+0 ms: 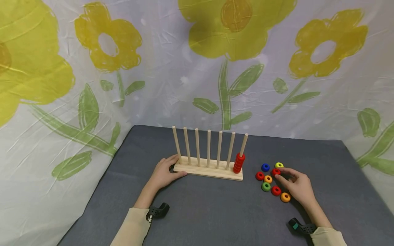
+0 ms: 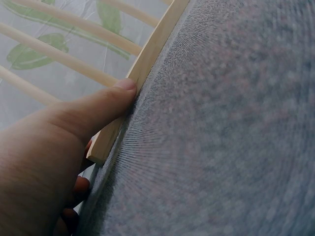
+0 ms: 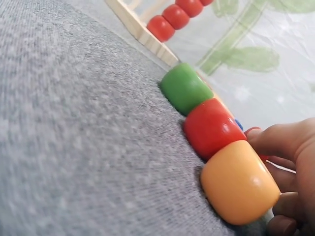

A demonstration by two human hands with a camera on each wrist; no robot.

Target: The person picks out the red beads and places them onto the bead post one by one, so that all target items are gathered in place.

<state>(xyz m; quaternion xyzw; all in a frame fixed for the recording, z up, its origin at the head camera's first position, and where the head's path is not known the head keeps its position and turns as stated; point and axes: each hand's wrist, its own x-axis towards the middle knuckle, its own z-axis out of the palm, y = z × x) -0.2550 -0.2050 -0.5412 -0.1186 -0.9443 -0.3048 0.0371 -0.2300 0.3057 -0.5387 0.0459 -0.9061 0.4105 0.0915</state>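
Note:
A wooden peg rack with several upright pegs stands on the grey cloth. Several red beads are stacked on its rightmost peg. My left hand grips the rack's left end, thumb along the front edge and fingers round the back. To the right of the rack, my right hand pinches a red bead between thumb and forefinger, among the loose beads. In the right wrist view an orange bead, a red bead and a green bead partly hide the pinched one.
Around the right hand lie a blue bead, a yellow bead, another red bead and a second orange bead. A flowered curtain hangs behind the grey-covered table.

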